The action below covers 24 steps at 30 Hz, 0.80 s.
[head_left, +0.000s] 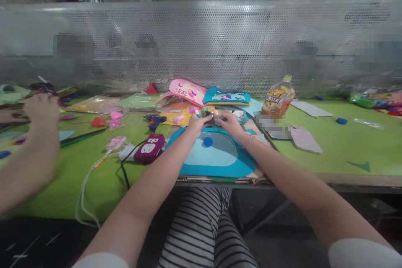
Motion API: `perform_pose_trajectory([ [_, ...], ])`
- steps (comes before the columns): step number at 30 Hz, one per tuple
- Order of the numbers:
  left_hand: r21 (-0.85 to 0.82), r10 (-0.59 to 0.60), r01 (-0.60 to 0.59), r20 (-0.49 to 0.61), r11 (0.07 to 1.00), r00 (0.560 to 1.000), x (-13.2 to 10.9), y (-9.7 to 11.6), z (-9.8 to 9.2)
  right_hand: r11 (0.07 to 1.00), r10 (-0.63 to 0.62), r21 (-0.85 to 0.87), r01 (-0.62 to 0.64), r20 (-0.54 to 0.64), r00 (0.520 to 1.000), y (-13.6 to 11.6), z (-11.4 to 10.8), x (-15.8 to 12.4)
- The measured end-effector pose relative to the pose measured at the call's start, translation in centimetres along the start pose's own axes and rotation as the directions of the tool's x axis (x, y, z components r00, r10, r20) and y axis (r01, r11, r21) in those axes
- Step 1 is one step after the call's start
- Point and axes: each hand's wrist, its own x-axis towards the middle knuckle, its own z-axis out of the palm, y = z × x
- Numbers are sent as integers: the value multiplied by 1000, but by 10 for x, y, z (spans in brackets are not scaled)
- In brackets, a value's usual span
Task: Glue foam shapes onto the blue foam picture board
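My left hand (195,124) and my right hand (231,122) meet above the far edge of a blue felt-like sheet. Between their fingers is a small dark, partly see-through plastic packet (215,119), its contents too blurred to name. Both hands are closed at the fingertips. Beneath my wrists lies the blue sheet (176,150) with a light-blue rounded panel (220,157) on it. A round dark-blue piece (207,142) rests on that panel. Small coloured pieces (207,111) lie just behind my fingers.
Pink (188,91) and teal (226,97) decorated pieces lie behind. To the left are a glue gun (154,122), a purple power bank (150,148) with cables, and another person's arm (42,134). A drink bottle (279,97) and a pale phone (305,139) are on the right.
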Motion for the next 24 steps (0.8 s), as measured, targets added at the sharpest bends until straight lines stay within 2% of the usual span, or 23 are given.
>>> perform_pose_trajectory([
  [3, -2, -6, 6, 0, 1000, 1000, 3, -2, -2, 1000, -6, -19, 5, -22, 1000, 3, 1, 0],
  [13, 20, -52, 51, 13, 998, 999, 2, -5, -2, 996, -76, -31, 78, 57, 996, -1, -3, -2],
  [19, 7, -46, 46, 60, 999, 997, 3, -4, -3, 999, -48, 5, 48, 19, 999, -5, 0, -1],
  [24, -24, -36, 37, 16, 999, 999, 4, -3, -3, 1000, -18, -17, 18, -27, 999, -3, 4, -2],
])
